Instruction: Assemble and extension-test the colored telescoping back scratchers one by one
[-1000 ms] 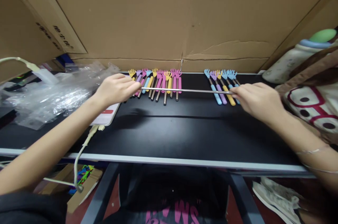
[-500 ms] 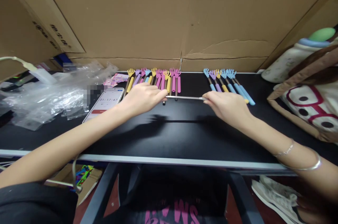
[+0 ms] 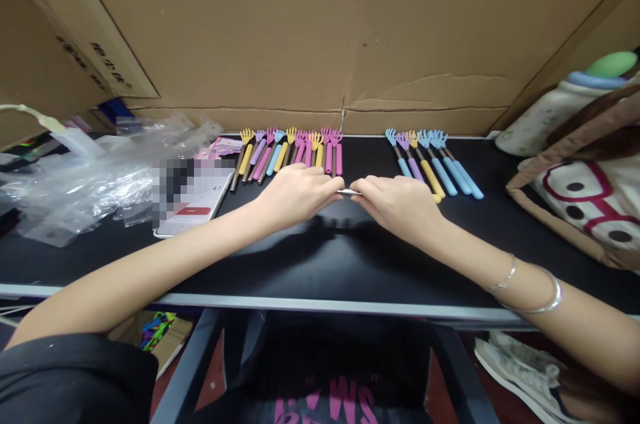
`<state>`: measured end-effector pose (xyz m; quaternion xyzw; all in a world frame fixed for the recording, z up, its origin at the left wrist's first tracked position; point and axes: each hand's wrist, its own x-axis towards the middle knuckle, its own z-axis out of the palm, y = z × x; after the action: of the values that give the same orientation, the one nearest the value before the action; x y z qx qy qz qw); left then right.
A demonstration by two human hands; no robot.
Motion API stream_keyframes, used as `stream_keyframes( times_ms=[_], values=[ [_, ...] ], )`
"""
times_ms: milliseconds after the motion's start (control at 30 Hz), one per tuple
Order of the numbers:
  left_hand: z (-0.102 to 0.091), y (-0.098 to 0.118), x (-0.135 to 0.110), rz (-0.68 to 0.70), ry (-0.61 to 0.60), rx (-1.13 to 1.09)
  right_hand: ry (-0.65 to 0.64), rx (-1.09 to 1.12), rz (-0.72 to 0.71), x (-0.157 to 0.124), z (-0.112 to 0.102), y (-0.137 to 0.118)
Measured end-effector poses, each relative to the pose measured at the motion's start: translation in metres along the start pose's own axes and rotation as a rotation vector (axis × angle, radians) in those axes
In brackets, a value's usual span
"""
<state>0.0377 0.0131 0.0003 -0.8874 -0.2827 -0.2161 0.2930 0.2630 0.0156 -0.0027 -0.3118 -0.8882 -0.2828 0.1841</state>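
Note:
My left hand (image 3: 303,194) and my right hand (image 3: 403,207) are both closed, close together over the middle of the black table. Between their fingertips shows a short length of a thin metal rod (image 3: 349,191), level and pinched at each end; the rest is hidden in the hands. Behind my left hand lies a row of back scratchers (image 3: 275,157) with claw heads and pink, yellow, purple and blue sleeves. Beyond my right hand is another group of back scratchers (image 3: 436,167), mostly blue, with purple and yellow among them.
Clear plastic bags (image 3: 100,177) pile up on the left beside a phone (image 3: 200,201). A bag with a glasses design (image 3: 585,194) and a white bottle (image 3: 540,111) stand at the right. A cardboard wall (image 3: 320,31) closes off the back of the table (image 3: 310,271).
My hands have come toward each other, and the length of rod showing between them is much shorter. Both hands stay closed on it.

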Motion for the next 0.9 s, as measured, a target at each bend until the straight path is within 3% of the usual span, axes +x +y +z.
stream_keyframes(
  times_ms=[167, 400, 900],
  values=[
    [-0.008, -0.005, 0.0, -0.064, -0.038, 0.009, 0.035, 0.012, 0.025, 0.001, -0.002, 0.005],
    [-0.011, -0.002, -0.003, -0.044, -0.034, 0.035, 0.045, -0.025, 0.014, 0.0, 0.002, 0.002],
    [-0.015, 0.001, -0.004, -0.017, -0.007, 0.059, -0.06, 0.007, 0.049, -0.003, 0.003, -0.002]
  ],
)
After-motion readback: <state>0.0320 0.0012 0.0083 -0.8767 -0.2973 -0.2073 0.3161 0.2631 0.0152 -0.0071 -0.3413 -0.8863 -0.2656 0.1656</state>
